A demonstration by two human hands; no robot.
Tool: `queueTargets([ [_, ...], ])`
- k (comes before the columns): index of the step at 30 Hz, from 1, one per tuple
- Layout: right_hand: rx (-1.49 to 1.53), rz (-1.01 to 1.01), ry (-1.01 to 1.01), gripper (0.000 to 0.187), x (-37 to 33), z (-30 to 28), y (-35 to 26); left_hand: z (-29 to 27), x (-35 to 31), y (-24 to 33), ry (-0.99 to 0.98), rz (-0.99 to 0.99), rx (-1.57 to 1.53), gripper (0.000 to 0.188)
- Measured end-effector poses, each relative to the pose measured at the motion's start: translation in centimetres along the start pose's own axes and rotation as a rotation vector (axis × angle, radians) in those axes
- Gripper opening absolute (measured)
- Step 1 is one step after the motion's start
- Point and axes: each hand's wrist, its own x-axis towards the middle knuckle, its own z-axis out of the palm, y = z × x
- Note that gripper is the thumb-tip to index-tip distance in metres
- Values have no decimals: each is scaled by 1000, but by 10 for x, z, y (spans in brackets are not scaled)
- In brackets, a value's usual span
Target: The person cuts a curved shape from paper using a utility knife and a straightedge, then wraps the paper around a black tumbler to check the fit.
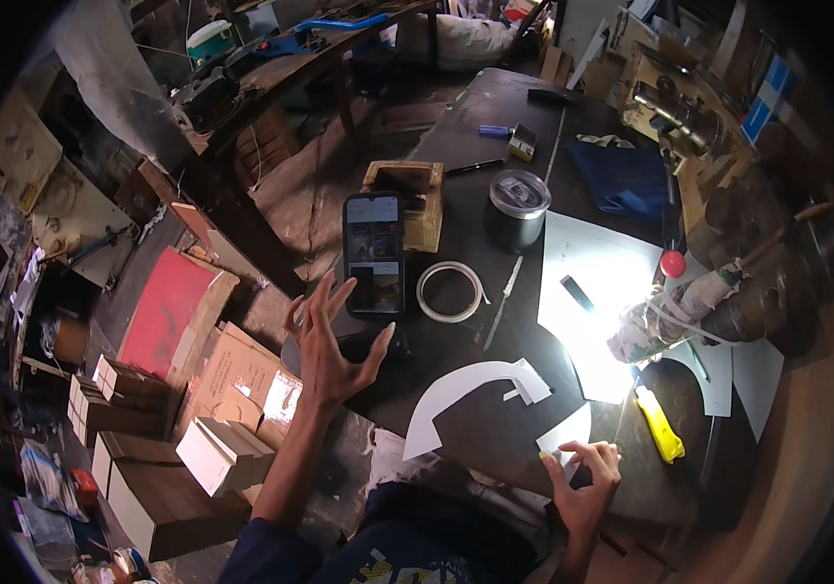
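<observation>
Beside a black phone on a dark workbench, a person's left hand spreads its fingers wide; whether they touch the phone cannot be told. Below and right of the phone, the right hand pinches a small white piece, with a curved white strip nearer the phone. Just right of the phone lies a tape roll.

I get harsh white glare off the paper sheet at right, while the surroundings sit dim and shadowy. Fisheye distortion bends straight edges toward a black rim.
</observation>
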Motion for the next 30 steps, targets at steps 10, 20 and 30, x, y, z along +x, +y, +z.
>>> queueTargets([
  [10, 2, -9, 5, 24, 1, -2, 2, 3, 4, 10, -41, 21, 40, 108],
  [20, 2, -58, 14, 23, 0, -3, 5, 7, 19, 15, -79, 41, 55, 103],
  [30, -20, -63, -3, 25, 0, -3, 2, 2, 17, 8, -59, 81, 43, 102],
])
